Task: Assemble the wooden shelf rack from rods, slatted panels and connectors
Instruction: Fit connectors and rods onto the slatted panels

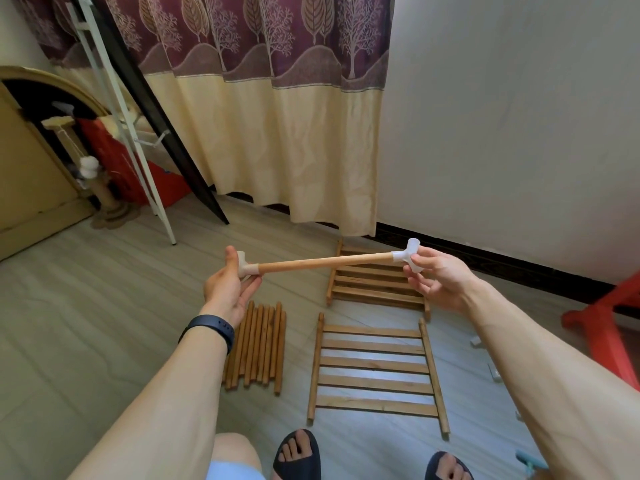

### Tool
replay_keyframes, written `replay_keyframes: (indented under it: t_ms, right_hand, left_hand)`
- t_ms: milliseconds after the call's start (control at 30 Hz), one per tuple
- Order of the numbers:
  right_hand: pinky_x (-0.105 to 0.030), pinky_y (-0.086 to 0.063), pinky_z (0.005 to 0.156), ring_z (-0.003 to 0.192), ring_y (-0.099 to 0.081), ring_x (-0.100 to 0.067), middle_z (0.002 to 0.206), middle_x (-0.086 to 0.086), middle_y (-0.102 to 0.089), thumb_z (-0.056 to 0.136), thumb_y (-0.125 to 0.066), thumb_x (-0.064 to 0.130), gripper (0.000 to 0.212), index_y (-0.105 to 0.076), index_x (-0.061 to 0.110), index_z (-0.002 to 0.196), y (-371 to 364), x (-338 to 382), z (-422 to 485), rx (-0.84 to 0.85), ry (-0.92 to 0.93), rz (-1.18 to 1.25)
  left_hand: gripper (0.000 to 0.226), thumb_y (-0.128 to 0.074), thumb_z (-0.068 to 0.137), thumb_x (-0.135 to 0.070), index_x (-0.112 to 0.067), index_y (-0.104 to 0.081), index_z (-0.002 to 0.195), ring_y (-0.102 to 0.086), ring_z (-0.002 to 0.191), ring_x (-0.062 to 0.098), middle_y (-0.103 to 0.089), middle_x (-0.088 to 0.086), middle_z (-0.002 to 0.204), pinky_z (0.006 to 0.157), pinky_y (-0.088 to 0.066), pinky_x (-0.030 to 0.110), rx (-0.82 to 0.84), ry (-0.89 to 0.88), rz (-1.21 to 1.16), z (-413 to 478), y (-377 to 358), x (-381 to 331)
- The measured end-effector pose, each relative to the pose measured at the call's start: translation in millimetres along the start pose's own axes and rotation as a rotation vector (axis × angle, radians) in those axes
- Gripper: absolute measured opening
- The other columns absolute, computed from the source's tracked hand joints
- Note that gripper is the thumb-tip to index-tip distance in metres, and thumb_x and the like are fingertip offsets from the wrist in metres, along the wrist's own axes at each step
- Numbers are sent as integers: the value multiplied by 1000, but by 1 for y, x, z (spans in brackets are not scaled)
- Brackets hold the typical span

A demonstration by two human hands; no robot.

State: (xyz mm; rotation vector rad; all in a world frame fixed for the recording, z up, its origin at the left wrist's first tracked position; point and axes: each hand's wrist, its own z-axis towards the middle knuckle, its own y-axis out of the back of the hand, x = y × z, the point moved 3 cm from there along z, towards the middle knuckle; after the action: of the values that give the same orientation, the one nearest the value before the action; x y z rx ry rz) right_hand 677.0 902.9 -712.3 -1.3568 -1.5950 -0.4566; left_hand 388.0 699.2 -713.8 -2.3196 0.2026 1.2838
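The wooden rod (pixel 325 263) is held in the air over the floor (pixel 104 306), its long axis running left to right and rising slightly toward the right end. A white connector caps each end. The left hand (pixel 225 289) has its grip clamped round the left connector (pixel 246 266), and the right hand (pixel 440 278) pinches the right connector (pixel 408 256) in its fingertips. The left connector is half hidden by the palm (its sockets are hard to make out). Below lies a bundle of rods (pixel 258 344), partly covered by the left wrist. The near panel (pixel 375 368) lies flat and whole, while the far panel (pixel 374 282) is crossed by the rod, its far edge near the curtain (pixel 277 133) hem. Small pale pieces (pixel 493 372) by the right forearm are too cut off to name. Bare floor opens to the left.
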Motion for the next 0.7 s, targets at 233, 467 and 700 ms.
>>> replay_keyframes:
  t_ms: [233,467,700]
  right_hand:
    - [-31,-56,73,87,-70,-23,115,-14,-68,90,-70,19,31,-62,11,119,4,-2,-1,-42,-1,-9]
    - [-23,-55,58,70,-71,-16,93,-10,-72,81,-81,31,38,-68,4,104,10,-2,-4,-45,2,-223]
    - [-20,-50,44,53,-59,-11,73,-9,-67,96,-64,27,25,-64,6,107,11,-1,3,-142,-48,-156]
  left_hand:
    - [33,-61,95,-43,-12,-58,105,-69,104,25,-65,17,117,94,-58,41,-9,13,-1,1,3,0]
    - [36,-60,96,-41,-10,-54,115,-68,105,26,-63,15,122,94,-57,43,32,8,-64,-1,1,-5]
    - [32,-58,98,-39,-9,-54,106,-69,105,26,-66,16,117,94,-57,43,53,23,-78,-5,-9,-3]
